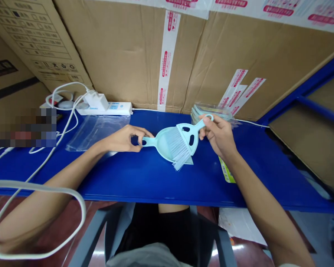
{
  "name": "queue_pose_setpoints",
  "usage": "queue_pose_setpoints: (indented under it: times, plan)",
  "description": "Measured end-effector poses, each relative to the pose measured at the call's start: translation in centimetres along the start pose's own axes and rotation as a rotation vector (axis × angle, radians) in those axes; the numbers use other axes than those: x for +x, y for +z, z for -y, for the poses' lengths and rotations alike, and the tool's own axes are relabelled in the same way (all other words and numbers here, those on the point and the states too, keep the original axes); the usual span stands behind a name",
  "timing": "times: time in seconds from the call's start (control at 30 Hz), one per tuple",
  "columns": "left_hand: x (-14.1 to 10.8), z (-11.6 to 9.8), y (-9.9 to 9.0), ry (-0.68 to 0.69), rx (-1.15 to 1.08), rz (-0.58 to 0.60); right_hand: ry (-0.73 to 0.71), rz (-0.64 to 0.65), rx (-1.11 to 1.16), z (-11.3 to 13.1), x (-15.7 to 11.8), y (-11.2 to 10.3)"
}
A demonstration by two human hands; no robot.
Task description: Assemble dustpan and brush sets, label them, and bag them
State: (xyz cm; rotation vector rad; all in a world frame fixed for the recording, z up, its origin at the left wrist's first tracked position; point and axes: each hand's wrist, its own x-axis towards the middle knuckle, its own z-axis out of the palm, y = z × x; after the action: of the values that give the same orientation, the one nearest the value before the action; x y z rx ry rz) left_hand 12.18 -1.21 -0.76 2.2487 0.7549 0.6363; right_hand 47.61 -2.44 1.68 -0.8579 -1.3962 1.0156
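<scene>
Over the middle of the blue table, my left hand (128, 139) pinches the short handle of a light-blue dustpan (163, 144). My right hand (217, 135) grips the looped handle of a matching hand brush (193, 139). The brush lies across the dustpan, its pale bristles fanned over the pan and its tips passing the pan's near edge. Part of the pan is hidden under the brush. Behind my right hand sits a clear plastic package (197, 111) with light-blue pieces inside. A yellow-green card (226, 171) lies partly covered by my right wrist.
A white power strip (119, 108) with a plugged-in adapter stands at the back left. Clear plastic bags (100, 128) lie before it. A white cable (82, 207) loops over my left forearm. Cardboard (122, 55) walls the back; a blue metal frame (303, 87) borders the right.
</scene>
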Motion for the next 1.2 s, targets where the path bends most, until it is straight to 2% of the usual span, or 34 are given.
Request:
queue_pose_setpoints:
  times: [0.1, 0.27, 0.37, 0.63, 0.77, 0.87, 1.03, 1.2]
  plan:
    - [0.0, -0.2, 0.3, -0.016, -0.006, -0.001, -0.002, 0.200, -0.089, -0.6, -0.6, 0.4]
    - [0.1, -0.2, 0.6, 0.001, -0.012, -0.003, -0.004, 0.631, -0.251, -1.8, -1.2, 0.5]
    - [0.1, 0.0, 1.0, 0.010, -0.050, 0.007, -0.043, 0.770, -0.298, -2.0, -1.5, 0.7]
    - [0.2, 0.2, 2.2, 0.001, -0.197, 0.047, -0.164, 0.827, -0.335, -3.2, -2.3, 2.1]
    - [0.3, 0.3, 2.4, 0.020, -0.205, 0.041, -0.213, 0.760, -0.352, -3.6, -2.5, 2.5]
    - [0.3, 0.4, 2.4, 0.030, -0.206, 0.040, -0.236, 0.698, -0.387, -2.9, -2.5, 2.3]
    - [0.5, 0.3, 2.5, -0.017, -0.235, 0.018, -0.284, 0.646, -0.734, -1.2, -2.2, 1.5]
    - [0.7, 0.4, 2.7, -0.135, -0.415, -0.025, -0.149, 0.772, -0.955, -1.3, -2.4, 1.1]
